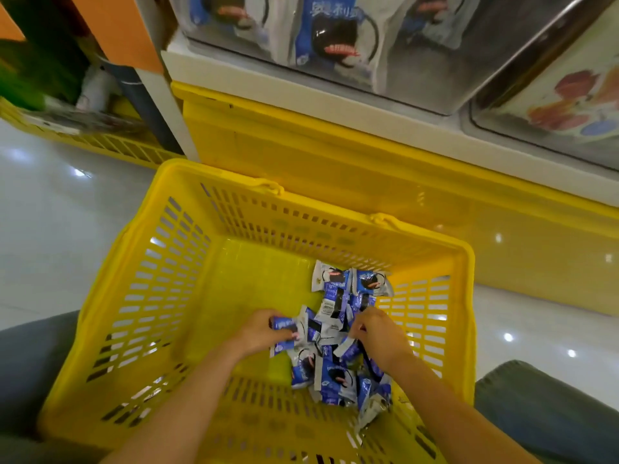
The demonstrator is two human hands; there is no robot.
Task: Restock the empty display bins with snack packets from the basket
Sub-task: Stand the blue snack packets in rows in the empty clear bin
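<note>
- L hand (pixel 259 331): fingers curled round a small bunch of blue-and-white snack packets (pixel 330 349), thumb side pinning one blue pack at the top of the pile. Grasp closed on stock.
- R hand (pixel 376 333): fingers bent down into the pile from the other side, gathering; seems to pinch pkts, but the fingertips are buried, so hold not confirmed.
- Pkts lie loose in a heap at the right-rear of the yellow basket (pixel 140 296) floor; rest of the floor is bare. Basket sits on the tiles, just in front of the yellow shelf base (pixel 301 142).
- Clear display bin (pixel 335 45) above holds matching pkts already.
- Risk: slick film wrappers + overfull two-hand scoop = pkts slipping out on the lift to the bin.
- Risk: a corner may snag in the basket wall slots.
- Risk: crushing contents if squeezed hard.
</note>
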